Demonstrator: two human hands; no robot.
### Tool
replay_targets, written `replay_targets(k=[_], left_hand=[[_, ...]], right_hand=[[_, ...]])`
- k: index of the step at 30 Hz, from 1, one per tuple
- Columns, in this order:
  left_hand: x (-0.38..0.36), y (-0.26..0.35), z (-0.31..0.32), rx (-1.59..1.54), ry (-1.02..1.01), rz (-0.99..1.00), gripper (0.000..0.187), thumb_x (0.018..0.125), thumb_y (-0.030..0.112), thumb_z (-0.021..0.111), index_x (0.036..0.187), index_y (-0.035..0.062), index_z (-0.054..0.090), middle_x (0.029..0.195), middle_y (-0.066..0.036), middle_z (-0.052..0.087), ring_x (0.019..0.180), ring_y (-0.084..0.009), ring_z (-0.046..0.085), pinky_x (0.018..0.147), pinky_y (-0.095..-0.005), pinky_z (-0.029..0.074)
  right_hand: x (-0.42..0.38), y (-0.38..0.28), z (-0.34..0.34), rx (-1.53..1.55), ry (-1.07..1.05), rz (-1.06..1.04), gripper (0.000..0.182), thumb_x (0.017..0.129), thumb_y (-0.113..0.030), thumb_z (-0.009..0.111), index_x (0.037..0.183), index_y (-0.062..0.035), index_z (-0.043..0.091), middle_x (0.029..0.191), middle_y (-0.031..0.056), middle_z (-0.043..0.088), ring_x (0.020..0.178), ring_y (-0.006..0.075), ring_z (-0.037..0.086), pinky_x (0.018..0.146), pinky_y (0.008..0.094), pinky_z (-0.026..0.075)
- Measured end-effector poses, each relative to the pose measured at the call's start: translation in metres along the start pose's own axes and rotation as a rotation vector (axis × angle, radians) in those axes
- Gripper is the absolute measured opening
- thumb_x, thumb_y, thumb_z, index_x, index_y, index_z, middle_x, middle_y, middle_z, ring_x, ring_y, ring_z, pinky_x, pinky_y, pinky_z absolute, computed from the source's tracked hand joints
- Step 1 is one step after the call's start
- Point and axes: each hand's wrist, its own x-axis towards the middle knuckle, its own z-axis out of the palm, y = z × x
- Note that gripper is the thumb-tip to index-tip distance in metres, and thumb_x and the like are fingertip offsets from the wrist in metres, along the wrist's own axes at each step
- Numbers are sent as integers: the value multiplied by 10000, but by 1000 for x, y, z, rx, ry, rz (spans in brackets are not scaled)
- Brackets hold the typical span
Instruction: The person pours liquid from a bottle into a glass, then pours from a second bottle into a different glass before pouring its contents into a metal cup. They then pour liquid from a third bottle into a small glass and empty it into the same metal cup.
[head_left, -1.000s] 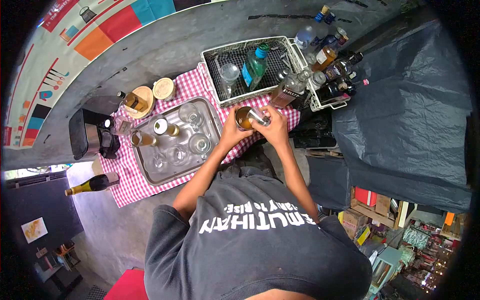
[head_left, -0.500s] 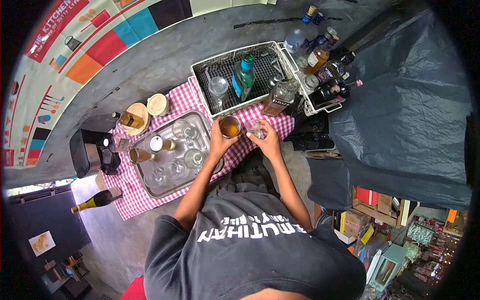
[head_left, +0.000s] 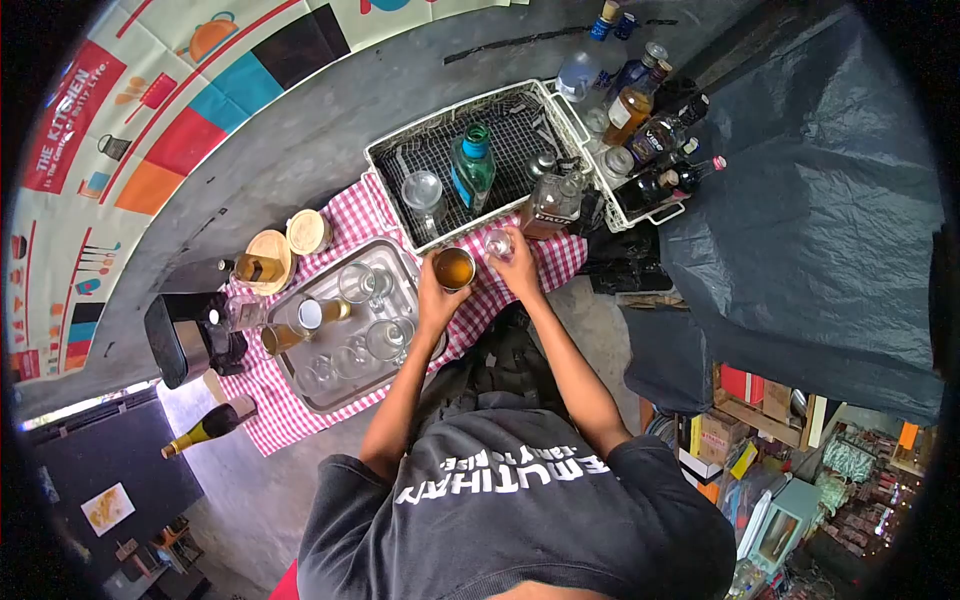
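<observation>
My left hand grips a metal cup filled with amber liquid, held over the red checked cloth. My right hand holds a small clear glass upright, just right of the cup and close to the white wire basket. Cup and glass are a little apart. A square brown bottle stands right behind my right hand.
A metal tray with several glasses and bottles lies left of my hands. The wire basket holds a teal-capped bottle and a glass. Several liquor bottles crowd its right side. A black machine and wine bottle sit far left.
The small glass was tipped over the metal cup; my right hand has drawn it away to the right and turned it upright. Both hands have shifted slightly left and farther away.
</observation>
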Motion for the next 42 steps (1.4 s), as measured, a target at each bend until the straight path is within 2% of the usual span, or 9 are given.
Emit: replay_targets(k=[3, 7, 8, 19, 21, 33, 37, 40, 42], left_hand=[[0, -2, 1, 52, 36, 27, 796, 619, 88, 791, 1301, -30, 397, 1196, -210, 555, 1140, -336, 564, 972, -385, 442], [1, -3, 2, 48, 33, 16, 848, 607, 126, 806, 1335, -19, 396, 1210, -202, 568, 1149, -326, 570, 981, -380, 443], [1, -3, 1, 43, 18, 10, 857, 608, 134, 808, 1341, -23, 392, 1229, -207, 556, 1160, -333, 560, 988, -382, 439], [-5, -14, 4, 61, 42, 32, 850, 644, 82, 790, 1370, -18, 358, 1273, -211, 527, 1212, -338, 525, 1020, -397, 415], [-5, -14, 4, 31, 26, 25, 869, 651, 90, 795, 1386, -12, 343, 1290, -215, 516, 1219, -340, 520, 1023, -397, 414], [-24, 20, 5, 152, 74, 41, 979, 671, 143, 835, 1428, -43, 243, 1416, -256, 333, 1322, -407, 346, 1117, -433, 277], [-45, 40, -8, 264, 179, 99, 819, 751, 158, 772, 1403, -26, 312, 1393, -253, 354, 1313, -408, 356, 1105, -454, 285], [-53, 55, -18, 208, 124, 129, 437, 808, 105, 706, 1185, -11, 518, 1210, -187, 546, 1176, -362, 505, 1006, -424, 380], [-57, 57, -16, 158, 45, 108, 401, 812, 103, 699, 1157, -14, 531, 1161, -181, 570, 1129, -354, 536, 975, -414, 404]], right_hand=[[10, 11, 13, 210, -4, 77, 530, 729, -80, 762, 1194, -51, 511, 1087, 147, 619, 1027, 283, 611, 864, 380, 477], [17, 10, 16, 110, 13, 38, 519, 725, -49, 752, 1189, -47, 517, 1092, 143, 626, 1030, 280, 616, 861, 373, 481], [17, 6, 14, 37, 0, 34, 540, 739, -30, 765, 1217, -59, 515, 1121, 94, 618, 1035, 195, 612, 829, 328, 535], [15, 29, 25, 56, 41, 1, 558, 755, -43, 754, 1246, -57, 489, 1149, 120, 618, 1062, 248, 614, 826, 351, 554], [11, 28, 23, -16, 63, -25, 643, 718, -67, 758, 1294, -73, 473, 1219, 189, 595, 1137, 370, 575, 934, 425, 458], [-42, -1, -4, -157, 76, -175, 805, 766, -80, 745, 1446, -34, 315, 1434, 217, 417, 1316, 370, 429, 1032, 437, 411], [-72, -9, -23, -133, 80, -84, 725, 803, -140, 733, 1409, -10, 358, 1388, 238, 449, 1287, 405, 438, 1037, 464, 393], [-86, -14, -46, -166, -85, 26, 460, 860, -198, 703, 1247, -9, 541, 1285, 188, 569, 1185, 330, 558, 936, 437, 478], [-93, -14, -57, -142, -144, 95, 425, 852, -191, 709, 1212, -12, 569, 1211, 162, 618, 1128, 295, 598, 908, 413, 492]])
